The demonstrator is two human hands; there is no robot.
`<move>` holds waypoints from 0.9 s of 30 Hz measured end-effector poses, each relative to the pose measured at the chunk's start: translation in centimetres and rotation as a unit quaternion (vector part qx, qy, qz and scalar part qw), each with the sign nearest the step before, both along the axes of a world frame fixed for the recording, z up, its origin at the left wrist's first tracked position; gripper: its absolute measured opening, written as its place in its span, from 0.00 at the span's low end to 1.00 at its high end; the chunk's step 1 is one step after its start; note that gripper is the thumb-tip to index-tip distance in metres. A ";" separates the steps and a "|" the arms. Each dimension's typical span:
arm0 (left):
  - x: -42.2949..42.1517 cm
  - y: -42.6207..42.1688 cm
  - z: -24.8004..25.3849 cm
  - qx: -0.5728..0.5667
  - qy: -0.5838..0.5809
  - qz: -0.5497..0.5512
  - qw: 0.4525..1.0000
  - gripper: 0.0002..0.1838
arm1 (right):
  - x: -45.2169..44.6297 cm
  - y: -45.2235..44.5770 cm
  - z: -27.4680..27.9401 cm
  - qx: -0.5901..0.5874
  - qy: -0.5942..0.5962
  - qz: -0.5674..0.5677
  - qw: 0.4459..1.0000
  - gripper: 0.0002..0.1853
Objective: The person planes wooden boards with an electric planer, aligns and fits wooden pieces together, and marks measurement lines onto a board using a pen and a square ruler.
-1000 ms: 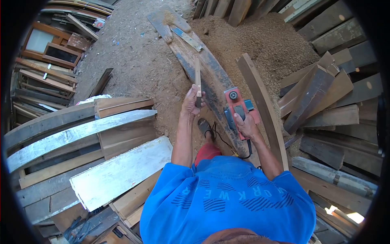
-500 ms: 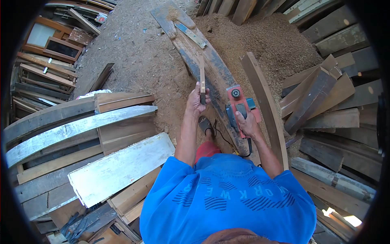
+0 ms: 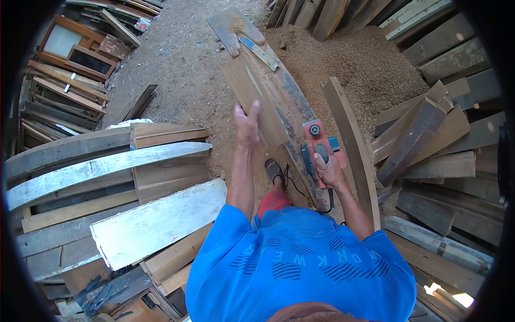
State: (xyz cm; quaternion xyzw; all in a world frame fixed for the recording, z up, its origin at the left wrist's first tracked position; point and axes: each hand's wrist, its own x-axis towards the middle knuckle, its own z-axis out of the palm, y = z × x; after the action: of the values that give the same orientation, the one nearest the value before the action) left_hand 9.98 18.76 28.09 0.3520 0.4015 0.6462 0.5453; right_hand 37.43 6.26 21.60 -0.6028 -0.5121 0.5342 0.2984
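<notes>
Our left hand (image 3: 247,126) is closed on the near left edge of a board (image 3: 258,104), one digit lying along its broad face; the other fingers are partly hidden, so we cannot tell how they wrap beneath. Our right hand (image 3: 328,167) is curled around the dark grip of a red planer (image 3: 315,130), thumb on top.

We hold the board tilted, its broad face turned up to us, its long side slanting from far left to near right. It overlaps the left edge of the bench (image 3: 292,88), though we cannot tell whether the two touch. The planer is at the near part of the bench, right of the board and well clear of it, its round knob pointing away from us and its cord (image 3: 330,199) trailing back toward our body.

Farther up the bench lies a narrow strip (image 3: 258,52), partly blue. Just right of the planer, a long beam (image 3: 352,142) runs lengthwise beside the bench, and past it spreads a heap of shavings (image 3: 348,61). Below the bench's left side we see our sandal (image 3: 273,169) on the dirt. Left of us, a white slab (image 3: 161,222) lies on stacked timber (image 3: 80,220).
</notes>
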 end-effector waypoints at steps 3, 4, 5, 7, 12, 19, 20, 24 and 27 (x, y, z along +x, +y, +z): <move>-0.4 2.7 0.1 0.032 -0.033 0.044 0.998 0.31 | -0.1 -0.1 -0.2 0.011 -0.001 -0.009 1.000 0.31; -0.3 3.1 0.5 0.043 -0.041 0.048 0.997 0.30 | -0.1 -0.2 -0.3 0.016 -0.006 -0.015 1.000 0.31; -0.1 3.2 0.7 0.052 -0.049 0.052 0.996 0.28 | 0.0 -0.3 -0.7 0.026 -0.004 -0.017 1.000 0.31; 0.1 2.9 0.8 0.058 -0.072 0.049 0.995 0.25 | 0.2 -0.3 -1.1 0.047 0.001 -0.019 0.999 0.31; 0.6 0.6 2.4 0.039 -0.151 0.004 0.988 0.23 | 0.6 -0.3 -1.5 -0.012 0.044 -0.022 0.999 0.30; 1.9 -1.3 4.1 -0.013 -0.211 -0.072 0.975 0.29 | 1.1 -0.5 -1.3 -0.068 0.076 -0.030 0.994 0.30; 2.0 -1.4 4.1 -0.011 -0.202 -0.075 0.976 0.29 | 1.2 -0.5 -1.4 -0.062 0.068 -0.026 0.995 0.30; 2.1 -1.6 3.8 0.001 -0.209 -0.118 0.971 0.30 | 1.8 -0.5 -1.7 -0.067 0.081 -0.033 0.994 0.31; 2.3 -1.8 3.5 0.013 -0.257 -0.176 0.950 0.31 | 1.8 -0.6 -1.6 -0.077 0.083 -0.043 0.993 0.32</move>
State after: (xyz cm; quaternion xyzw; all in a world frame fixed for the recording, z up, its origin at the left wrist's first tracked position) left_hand 12.31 16.94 31.60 0.2463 0.1713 0.6137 0.7304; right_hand 39.28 5.64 20.00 -0.5988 -0.4165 0.6071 0.3153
